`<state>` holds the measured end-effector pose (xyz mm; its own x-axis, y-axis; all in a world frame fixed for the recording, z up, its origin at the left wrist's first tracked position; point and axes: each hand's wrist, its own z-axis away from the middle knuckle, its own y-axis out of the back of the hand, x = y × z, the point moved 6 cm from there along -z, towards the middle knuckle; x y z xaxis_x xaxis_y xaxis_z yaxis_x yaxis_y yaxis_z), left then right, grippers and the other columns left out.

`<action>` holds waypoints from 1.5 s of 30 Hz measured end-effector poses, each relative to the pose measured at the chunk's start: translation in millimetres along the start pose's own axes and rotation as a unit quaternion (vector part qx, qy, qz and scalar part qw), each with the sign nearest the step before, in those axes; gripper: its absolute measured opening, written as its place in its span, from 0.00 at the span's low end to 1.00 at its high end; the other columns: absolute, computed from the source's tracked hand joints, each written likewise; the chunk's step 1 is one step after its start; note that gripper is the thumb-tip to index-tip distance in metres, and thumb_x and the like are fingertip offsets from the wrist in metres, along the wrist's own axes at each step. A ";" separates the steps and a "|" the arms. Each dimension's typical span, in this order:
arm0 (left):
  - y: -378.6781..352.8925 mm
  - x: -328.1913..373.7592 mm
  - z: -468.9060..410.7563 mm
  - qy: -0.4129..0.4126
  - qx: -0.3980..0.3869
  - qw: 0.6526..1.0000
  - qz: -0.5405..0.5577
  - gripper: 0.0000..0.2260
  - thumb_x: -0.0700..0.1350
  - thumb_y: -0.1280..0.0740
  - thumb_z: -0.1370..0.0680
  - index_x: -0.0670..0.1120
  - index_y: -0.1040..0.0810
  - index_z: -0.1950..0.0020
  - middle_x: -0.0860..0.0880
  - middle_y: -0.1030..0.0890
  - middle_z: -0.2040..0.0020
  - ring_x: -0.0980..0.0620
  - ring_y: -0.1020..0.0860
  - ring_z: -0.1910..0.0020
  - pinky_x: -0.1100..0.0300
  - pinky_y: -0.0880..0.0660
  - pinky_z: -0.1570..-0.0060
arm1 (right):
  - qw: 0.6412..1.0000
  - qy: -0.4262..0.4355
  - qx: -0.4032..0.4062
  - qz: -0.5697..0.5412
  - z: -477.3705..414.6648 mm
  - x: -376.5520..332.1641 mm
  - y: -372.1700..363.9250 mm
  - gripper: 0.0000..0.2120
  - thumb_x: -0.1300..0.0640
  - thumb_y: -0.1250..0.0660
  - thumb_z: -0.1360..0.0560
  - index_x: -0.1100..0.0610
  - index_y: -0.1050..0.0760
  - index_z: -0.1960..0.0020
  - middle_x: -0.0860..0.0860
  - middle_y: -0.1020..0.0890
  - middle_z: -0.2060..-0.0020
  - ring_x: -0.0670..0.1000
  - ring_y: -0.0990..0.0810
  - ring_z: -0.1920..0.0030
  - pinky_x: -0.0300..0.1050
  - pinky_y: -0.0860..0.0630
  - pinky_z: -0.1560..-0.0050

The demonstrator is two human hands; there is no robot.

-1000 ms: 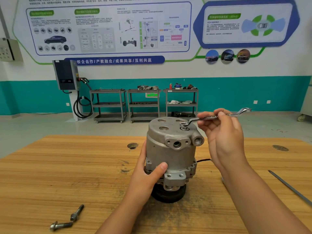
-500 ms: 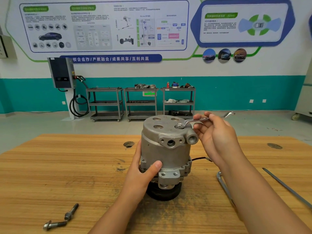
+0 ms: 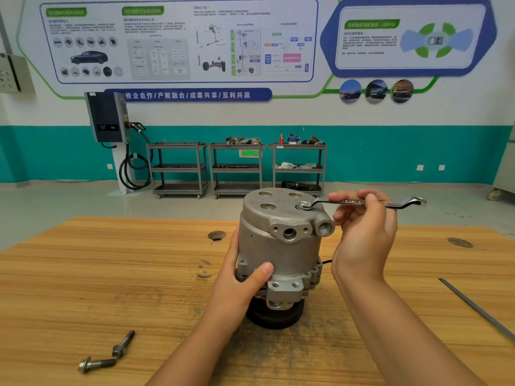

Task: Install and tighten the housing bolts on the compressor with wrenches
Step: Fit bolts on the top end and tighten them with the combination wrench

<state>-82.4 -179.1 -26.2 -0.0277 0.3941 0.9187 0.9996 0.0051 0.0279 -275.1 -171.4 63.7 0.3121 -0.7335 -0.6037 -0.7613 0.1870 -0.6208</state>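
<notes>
Your compressor (image 3: 281,246) stands on end in the middle of the table (image 3: 83,274), black pulley (image 3: 274,316) down and housing face up, which puts the bolt holes where you can reach them. The ring end of the wrench (image 3: 359,203) sits flat over a bolt (image 3: 303,204) at the right of that top face, and the shank runs out level to your right. Your right hand (image 3: 362,229) is curled round the shank about halfway along. That looks like a grip for swinging the wrench, not for seating it.

Your left hand (image 3: 239,277) clamps the lower body, thumb pressed across the front and fingers round the far side. I'd say it's there to stop the casting turning with the wrench.

Three other recesses (image 3: 269,206) on the top face show as open holes, so by my read there's more bolting to come. Two spare bolts (image 3: 122,348) lie touching near the front left edge, well apart from the work but within your left hand's reach.

A thin metal bar (image 3: 479,310) lies slantwise at the far right.

At the back wall, the middle cart (image 3: 237,168) carries a heap of metal parts on top. The right cart (image 3: 298,168) holds a red can and small parts up top, with pale bundles on the shelf below.
</notes>
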 end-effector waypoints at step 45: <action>-0.5 -0.8 0.9 0.000 -0.001 1.000 0.007 0.32 0.60 0.29 0.33 0.76 0.44 0.37 0.82 0.29 0.48 0.79 0.28 0.48 0.80 0.30 0.59 | 0.986 -0.059 -0.149 0.041 -19.3 -14.0 -13.5 0.14 0.61 0.49 0.17 0.59 0.29 0.58 0.51 0.21 0.64 0.47 0.21 0.65 0.39 0.24 0.61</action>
<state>-82.9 -178.5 -27.4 -0.0139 0.3940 0.9190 0.9999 -0.0022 0.0161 -280.2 -176.3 90.1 0.2931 -0.6393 -0.7109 -0.9144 0.0297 -0.4036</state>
